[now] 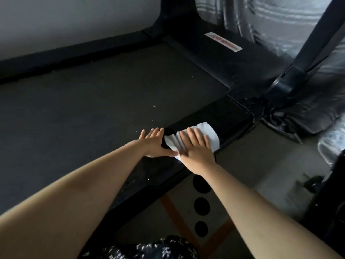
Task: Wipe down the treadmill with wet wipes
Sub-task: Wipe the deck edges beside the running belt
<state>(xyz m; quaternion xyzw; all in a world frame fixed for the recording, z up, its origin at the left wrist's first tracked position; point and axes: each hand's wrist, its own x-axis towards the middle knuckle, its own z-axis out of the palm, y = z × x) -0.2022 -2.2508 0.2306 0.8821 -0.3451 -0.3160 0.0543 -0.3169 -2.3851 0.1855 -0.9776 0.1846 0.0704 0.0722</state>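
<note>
A white sticker (pixel 223 42) with red lettering, on the far motor cover (pixel 214 58) of the black treadmill (pixel 93 90), is too blurred to read. A crumpled white wet wipe (pixel 211 130) lies on the black right side rail (pixel 229 116), partly hidden under the right hand (pixel 196 150), grip wide, fingers pressed flat. The left hand (pixel 155 143), grip also wide, rests just beside it.

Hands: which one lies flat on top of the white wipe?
The right hand, spread flat on the wipe; the left hand rests beside it on the treadmill.
</note>
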